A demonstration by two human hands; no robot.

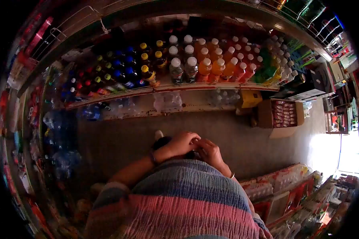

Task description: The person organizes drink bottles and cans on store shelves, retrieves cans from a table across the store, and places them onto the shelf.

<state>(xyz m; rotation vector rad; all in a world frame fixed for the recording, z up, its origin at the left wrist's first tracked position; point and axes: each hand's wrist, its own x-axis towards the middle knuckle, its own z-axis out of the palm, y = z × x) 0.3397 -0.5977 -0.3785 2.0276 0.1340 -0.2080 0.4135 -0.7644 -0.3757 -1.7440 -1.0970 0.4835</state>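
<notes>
My left hand (181, 143) and my right hand (211, 153) meet in front of my striped knit top (191, 187). The fingers of both are curled and touch each other at the tips. Whatever lies between them, if anything, is hidden or too small to name. A dark band circles my left wrist, and a thin light bracelet my right. Beneath the hands is a dark shape, partly covered, with a pale tip showing beside my left hand.
Ahead runs a shelf (171, 92) with rows of drink bottles (205, 67) in several colours. On the floor (243, 149) to the right stands an open cardboard box (265, 118) of small packets. Packed shelves line the left, more goods the lower right. Bright light enters at right.
</notes>
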